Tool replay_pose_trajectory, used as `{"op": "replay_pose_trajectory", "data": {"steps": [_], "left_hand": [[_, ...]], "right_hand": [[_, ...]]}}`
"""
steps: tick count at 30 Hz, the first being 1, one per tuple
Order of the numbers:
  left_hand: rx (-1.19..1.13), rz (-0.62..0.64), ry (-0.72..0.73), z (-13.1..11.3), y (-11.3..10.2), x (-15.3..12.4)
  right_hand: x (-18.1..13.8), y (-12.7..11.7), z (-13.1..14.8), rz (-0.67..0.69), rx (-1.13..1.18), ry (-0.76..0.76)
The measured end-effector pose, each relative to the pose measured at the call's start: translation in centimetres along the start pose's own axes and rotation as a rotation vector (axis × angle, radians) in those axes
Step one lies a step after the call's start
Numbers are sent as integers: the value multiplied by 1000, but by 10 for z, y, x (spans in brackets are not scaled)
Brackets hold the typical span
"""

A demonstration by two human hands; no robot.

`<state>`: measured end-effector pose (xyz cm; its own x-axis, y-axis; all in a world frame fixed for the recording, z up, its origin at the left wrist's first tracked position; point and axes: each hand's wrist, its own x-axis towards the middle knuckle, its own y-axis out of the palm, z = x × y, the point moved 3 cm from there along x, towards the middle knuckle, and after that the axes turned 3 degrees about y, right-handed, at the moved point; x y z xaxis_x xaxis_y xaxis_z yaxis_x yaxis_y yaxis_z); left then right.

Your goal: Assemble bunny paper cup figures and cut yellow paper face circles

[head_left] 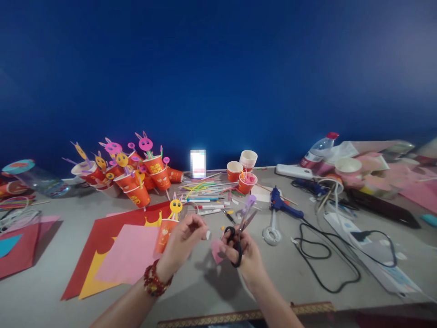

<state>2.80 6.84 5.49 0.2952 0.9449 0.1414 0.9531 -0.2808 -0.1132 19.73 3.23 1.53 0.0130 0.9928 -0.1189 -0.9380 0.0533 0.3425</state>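
Cutting judged in hand: right hand grip closed on scissors, pink paper piece beside it above the worktop; left hand grip pinches a white scrap; a further cut calls for paper fed between the blades.

1. It was a craft workroom, with a grey worktable set against a plain blue wall.
2. Red paper cups topped with paper bunny heads crowded the back left.
3. Coloured paper sheets lay spread near the front.
4. Straws and pens lay heaped mid-table.
5. A blue glue gun and scissors were out.
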Motion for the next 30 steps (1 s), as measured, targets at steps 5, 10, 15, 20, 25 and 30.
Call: {"op": "replay_pose_trajectory", "data": {"steps": [5,10,15,20,25,30], "left_hand": [[260,80,71,11,0,-5],[21,172,50,19,17,-17],[-192,-11,6,20,31,-19],[-154,8,-19,18,34,-16],[224,148,34,5,22,-13],[279,16,123,-2,20,-15]], "right_hand": [[-2,-5,-4,-72,99,-22],[-3,-2,-4,-163,147,-16],[-7,7,-8,-190,175,-18],[-6,7,-5,-137,98,-50],[2,1,9,35,-72,-1],[2,3,7,12,-14,-10]]}}
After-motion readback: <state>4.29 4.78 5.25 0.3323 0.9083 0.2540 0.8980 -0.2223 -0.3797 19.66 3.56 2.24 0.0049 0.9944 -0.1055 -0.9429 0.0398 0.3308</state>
